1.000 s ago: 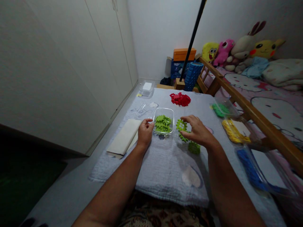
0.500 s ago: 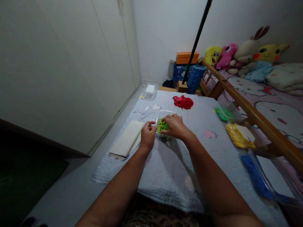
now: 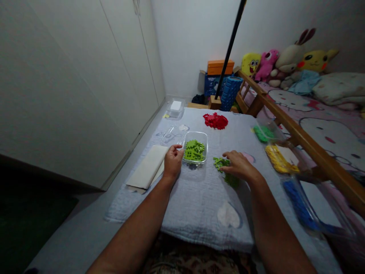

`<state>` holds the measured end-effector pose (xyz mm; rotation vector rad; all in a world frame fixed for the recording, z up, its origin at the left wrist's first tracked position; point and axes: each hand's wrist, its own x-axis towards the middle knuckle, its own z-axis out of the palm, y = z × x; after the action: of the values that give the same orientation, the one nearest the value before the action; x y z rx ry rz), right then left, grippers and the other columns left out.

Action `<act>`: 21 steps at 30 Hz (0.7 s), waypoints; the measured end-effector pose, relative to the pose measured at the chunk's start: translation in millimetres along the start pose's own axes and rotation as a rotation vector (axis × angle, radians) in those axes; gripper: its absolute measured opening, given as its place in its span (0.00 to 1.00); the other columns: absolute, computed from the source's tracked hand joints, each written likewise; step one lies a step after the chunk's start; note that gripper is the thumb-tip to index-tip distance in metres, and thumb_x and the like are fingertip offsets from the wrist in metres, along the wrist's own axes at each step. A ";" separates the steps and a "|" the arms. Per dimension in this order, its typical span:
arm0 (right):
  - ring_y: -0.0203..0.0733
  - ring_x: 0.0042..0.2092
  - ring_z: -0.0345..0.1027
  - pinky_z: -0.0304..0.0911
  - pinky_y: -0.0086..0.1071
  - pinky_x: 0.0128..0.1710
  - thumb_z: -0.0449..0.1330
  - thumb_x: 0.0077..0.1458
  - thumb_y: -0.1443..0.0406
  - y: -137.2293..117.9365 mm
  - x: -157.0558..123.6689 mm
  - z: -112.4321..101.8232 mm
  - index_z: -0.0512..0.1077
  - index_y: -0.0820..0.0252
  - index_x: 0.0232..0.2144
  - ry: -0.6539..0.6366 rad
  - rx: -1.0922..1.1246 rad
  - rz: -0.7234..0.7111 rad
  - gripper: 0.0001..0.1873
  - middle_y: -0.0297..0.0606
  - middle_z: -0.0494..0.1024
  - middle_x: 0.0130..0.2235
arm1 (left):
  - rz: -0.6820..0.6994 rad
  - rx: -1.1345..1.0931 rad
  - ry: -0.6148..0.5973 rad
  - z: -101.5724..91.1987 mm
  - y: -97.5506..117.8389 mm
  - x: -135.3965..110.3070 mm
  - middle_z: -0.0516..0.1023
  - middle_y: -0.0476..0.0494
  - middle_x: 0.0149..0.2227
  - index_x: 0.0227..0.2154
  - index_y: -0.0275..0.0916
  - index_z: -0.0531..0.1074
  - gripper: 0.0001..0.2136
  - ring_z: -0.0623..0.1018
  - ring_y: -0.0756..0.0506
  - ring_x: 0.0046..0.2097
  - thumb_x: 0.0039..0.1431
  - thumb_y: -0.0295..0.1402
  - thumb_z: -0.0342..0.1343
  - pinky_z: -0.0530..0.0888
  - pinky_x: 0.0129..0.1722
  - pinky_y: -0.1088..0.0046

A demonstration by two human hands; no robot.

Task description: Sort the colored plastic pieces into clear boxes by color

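Pinched narrow, the left hand (image 3: 172, 161) sets its grip on the left rim of one clear plastic container (image 3: 206, 146), a rounded rectangle standing on the quilted grey blanket (image 3: 196, 201). A heap of lime-green notched pieces (image 3: 194, 150) fills it. The right hand (image 3: 238, 166), palm down and forearm stretched forward, covers a small cluster of loose green pieces (image 3: 219, 163) just right of the container; whether its grip holds any cannot be told.

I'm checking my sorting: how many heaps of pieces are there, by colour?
Lime heaps: 2, one in the box, one loose heap
Red heap: 1
Green heap: 1
Yellow heap: 1
Blue heap: 1
Total: 6
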<state>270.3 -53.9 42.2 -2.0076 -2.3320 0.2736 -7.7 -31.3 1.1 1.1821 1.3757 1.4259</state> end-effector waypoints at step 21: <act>0.49 0.47 0.70 0.66 0.41 0.48 0.65 0.51 0.62 -20.2 7.3 -21.5 0.68 0.57 0.53 0.220 0.431 -0.240 0.27 0.44 0.74 0.49 | -0.012 -0.013 -0.002 0.2 0.2 -0.8 0.61 0.57 0.22 0.40 0.38 0.72 0.14 0.62 0.51 0.24 0.54 0.40 0.58 0.59 0.26 0.76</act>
<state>252.8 -47.4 66.2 -1.4672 -2.1248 0.4673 -7.3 -32.1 1.2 1.1645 1.3680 1.4224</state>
